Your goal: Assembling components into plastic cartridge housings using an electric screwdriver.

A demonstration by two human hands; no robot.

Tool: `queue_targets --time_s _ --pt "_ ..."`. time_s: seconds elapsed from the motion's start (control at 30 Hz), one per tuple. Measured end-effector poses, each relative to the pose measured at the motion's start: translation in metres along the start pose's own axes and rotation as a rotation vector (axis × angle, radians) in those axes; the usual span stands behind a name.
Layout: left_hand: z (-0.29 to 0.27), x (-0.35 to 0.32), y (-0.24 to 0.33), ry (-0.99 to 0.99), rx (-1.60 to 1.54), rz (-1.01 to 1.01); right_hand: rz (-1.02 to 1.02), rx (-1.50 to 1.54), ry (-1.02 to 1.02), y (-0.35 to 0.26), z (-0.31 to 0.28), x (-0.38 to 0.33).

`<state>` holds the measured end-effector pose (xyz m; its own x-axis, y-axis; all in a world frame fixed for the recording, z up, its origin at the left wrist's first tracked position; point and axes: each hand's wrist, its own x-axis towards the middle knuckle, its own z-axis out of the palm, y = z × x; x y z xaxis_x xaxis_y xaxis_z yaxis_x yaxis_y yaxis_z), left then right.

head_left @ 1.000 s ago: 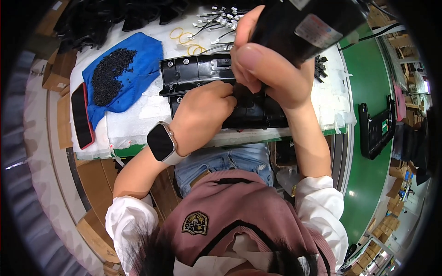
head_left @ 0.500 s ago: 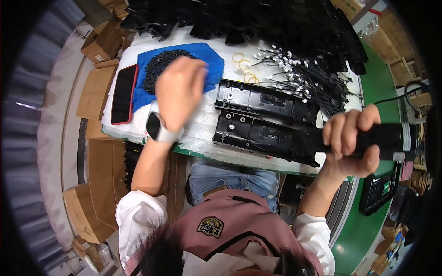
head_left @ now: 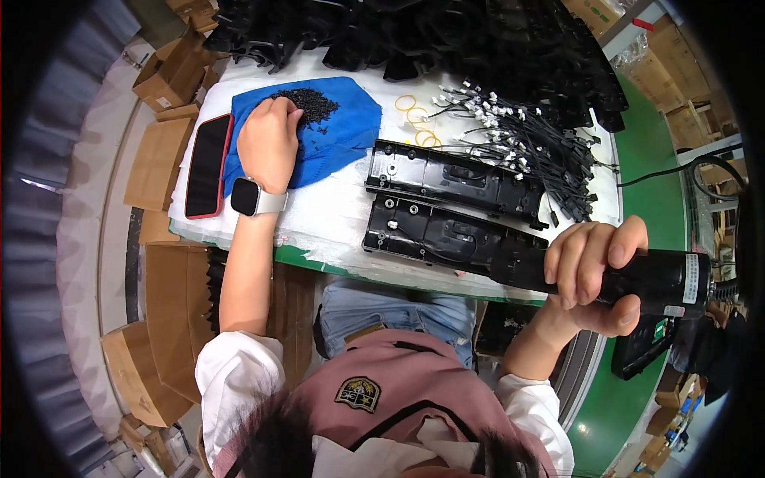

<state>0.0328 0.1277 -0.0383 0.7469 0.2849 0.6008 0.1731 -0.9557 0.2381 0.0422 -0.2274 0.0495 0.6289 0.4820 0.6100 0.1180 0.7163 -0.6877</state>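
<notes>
My left hand (head_left: 268,143), with a pale-strapped watch on its wrist, is at the near left edge of a pile of small black screws (head_left: 317,103). Its fingers are bent and pressed together; whatever is between them is hidden. Under the pile lies a blue cloth (head_left: 351,139). My right hand (head_left: 588,267) is wrapped round a black electric screwdriver (head_left: 665,279), held level with its corded end to the right. Left of that hand, two long black plastic housings lie side by side: the far one (head_left: 426,169) and the near one (head_left: 426,231), which has a thin cable inside.
A phone (head_left: 209,167) with a red edge lies left of the cloth. Behind the housings are yellow rubber bands (head_left: 416,115) and a heap of black cables (head_left: 550,147) with white connectors. Black plastic parts (head_left: 414,36) are piled along the back. Cardboard boxes (head_left: 151,366) stand at the left.
My left hand has moved left and onto the screws, its fingers now bent in. My right hand has come slightly left and nearer with the electric screwdriver.
</notes>
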Motion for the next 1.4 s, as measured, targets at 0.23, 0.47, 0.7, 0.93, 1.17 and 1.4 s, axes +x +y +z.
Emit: queue_targets --time_s 0.23,0.47,0.7,0.93,1.17,1.4 --pt "-0.017 -0.016 0.039 -0.113 -0.754 -0.198 -0.179 -0.018 0.064 0.002 0.002 -0.001" --pt "-0.072 -0.077 0.124 -0.687 -1.589 -0.358 -0.356 0.216 0.138 -0.006 0.022 -0.003" --pt "-0.070 -0.090 0.129 -0.688 -1.533 -0.141 -0.332 0.217 0.220 -0.002 0.036 -0.008" --pt "-0.072 -0.095 0.124 -0.774 -1.591 -0.217 -0.258 0.198 0.253 0.003 0.038 -0.006" --pt "-0.069 -0.096 0.115 -0.897 -1.782 -0.521 -0.269 0.217 0.008 0.009 0.031 0.000" --pt "-0.058 -0.087 0.117 -0.532 -1.211 0.013 -0.147 0.077 0.096 0.012 0.014 0.015"
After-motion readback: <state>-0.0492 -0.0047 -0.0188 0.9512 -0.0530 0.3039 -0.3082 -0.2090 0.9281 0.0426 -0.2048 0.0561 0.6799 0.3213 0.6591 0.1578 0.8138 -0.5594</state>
